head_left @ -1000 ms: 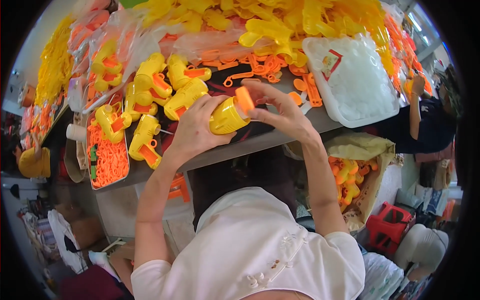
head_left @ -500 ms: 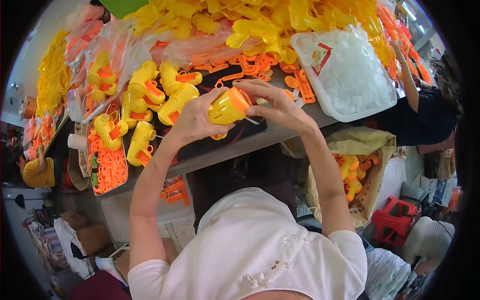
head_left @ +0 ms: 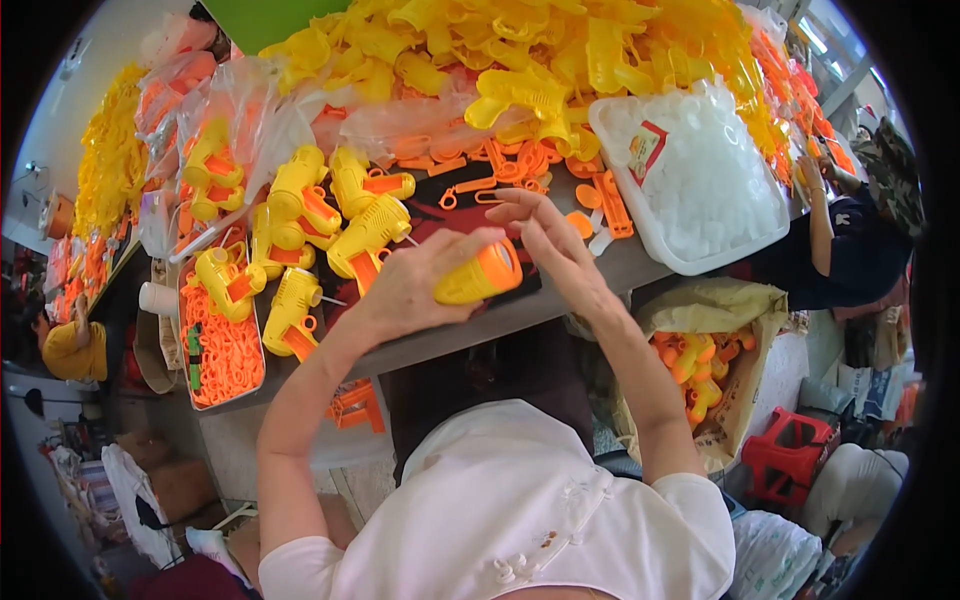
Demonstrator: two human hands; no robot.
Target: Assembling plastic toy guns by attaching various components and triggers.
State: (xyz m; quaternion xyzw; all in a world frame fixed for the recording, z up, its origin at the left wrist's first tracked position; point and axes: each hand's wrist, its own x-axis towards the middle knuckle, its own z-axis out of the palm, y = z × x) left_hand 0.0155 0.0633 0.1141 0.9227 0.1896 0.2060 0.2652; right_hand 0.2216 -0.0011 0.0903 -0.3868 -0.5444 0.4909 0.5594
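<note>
My left hand [head_left: 400,285] is wrapped round a yellow plastic toy gun body [head_left: 462,284] with an orange ring at its front end, which faces right. My right hand [head_left: 555,245] is just beside that orange end, fingers extended and apart, apparently off the toy. To the left of my hands lie several yellow toy gun bodies [head_left: 370,232] with orange handle parts, some with a thin metal rod sticking out. Loose orange parts [head_left: 520,160] lie on the table behind my hands.
A heap of yellow shells [head_left: 560,50] fills the far side. At right is a white tray [head_left: 690,265] of translucent pieces; below it, an open sack [head_left: 765,320] holds yellow-orange toys. A tray of small orange parts [head_left: 225,350] sits left. A co-worker [head_left: 845,230] is at far right.
My right hand has let go of the toy's orange end and its fingers have spread. The left hand has brought the toy slightly right and nearer to me.
</note>
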